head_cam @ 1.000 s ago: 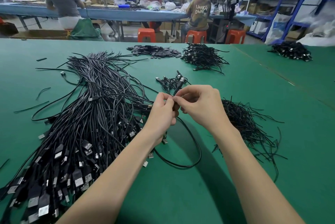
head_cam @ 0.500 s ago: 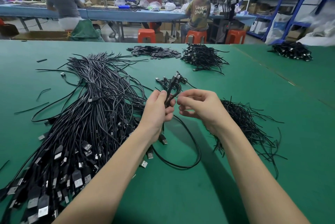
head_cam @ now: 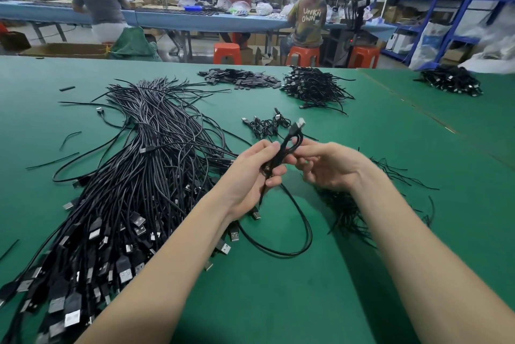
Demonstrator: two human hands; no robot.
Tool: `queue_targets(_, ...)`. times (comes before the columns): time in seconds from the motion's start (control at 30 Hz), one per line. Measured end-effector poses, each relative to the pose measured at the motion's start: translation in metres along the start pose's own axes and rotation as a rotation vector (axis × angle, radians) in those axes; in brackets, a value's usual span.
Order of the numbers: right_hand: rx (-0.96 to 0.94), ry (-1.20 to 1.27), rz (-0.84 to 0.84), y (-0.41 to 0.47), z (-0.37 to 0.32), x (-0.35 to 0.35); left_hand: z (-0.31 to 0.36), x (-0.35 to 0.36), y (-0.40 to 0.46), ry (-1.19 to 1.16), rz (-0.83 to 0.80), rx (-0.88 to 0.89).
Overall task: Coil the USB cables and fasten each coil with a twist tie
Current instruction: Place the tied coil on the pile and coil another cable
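Note:
My left hand [head_cam: 250, 176] grips a black USB cable [head_cam: 287, 145] folded into a few loops, its connector end sticking up past my fingers. My right hand [head_cam: 328, 165] sits just right of it, fingertips touching the upper loops. The rest of this cable hangs down in a long loop [head_cam: 292, 249] on the green table [head_cam: 278, 302]. A big bundle of loose black USB cables [head_cam: 133, 190] lies to the left. Black twist ties [head_cam: 348, 204] are heaped under my right wrist. A few tied coils [head_cam: 264, 126] lie just beyond my hands.
Farther back lie a pile of small black pieces [head_cam: 239, 80] and a heap of coiled cables [head_cam: 312, 87], with another heap [head_cam: 451, 83] on the table at right. People sit at a blue bench behind, beside orange stools [head_cam: 227, 53].
My hands have lifted and drawn apart slightly. The cable has been folded into longer loops that now stick up from my left hand, and the loop on the table has shrunk a little.

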State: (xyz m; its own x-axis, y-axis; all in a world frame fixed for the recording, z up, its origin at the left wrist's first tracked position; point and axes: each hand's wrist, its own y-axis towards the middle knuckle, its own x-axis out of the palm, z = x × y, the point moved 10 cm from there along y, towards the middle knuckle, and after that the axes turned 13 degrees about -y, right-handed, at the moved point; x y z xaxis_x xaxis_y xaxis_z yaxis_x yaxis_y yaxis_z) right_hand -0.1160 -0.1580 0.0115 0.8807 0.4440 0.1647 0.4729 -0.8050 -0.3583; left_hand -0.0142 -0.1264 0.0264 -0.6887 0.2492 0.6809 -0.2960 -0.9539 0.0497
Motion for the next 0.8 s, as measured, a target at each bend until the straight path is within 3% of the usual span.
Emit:
queue_targets(0.27, 0.043, -1.184, -0.124, 0.000, -0.064, 0.002, -0.018, 0.005, 0.003, 0.304, -0.031, -0.024)
queue_targets(0.37, -0.084, -1.554, -0.027, -0.001, -0.087, 0.030, -0.013, -0.002, 0.005, 0.443, 0.030, 0.038)
queue_targets(0.57, -0.595, -1.569, 0.259, -0.029, -0.111, 0.072, 0.010, -0.026, 0.007, 0.330, 0.189, 0.143)
queue_targets(0.67, -0.701, -1.459, 0.308, -0.042, -0.105, 0.069, 0.016, -0.030, 0.006, 0.289, 0.225, 0.184)
queue_targets(0.8, -0.777, -1.347, 0.395, -0.059, -0.098, 0.053, 0.029, -0.029, 0.001, 0.406, 0.254, 0.309)
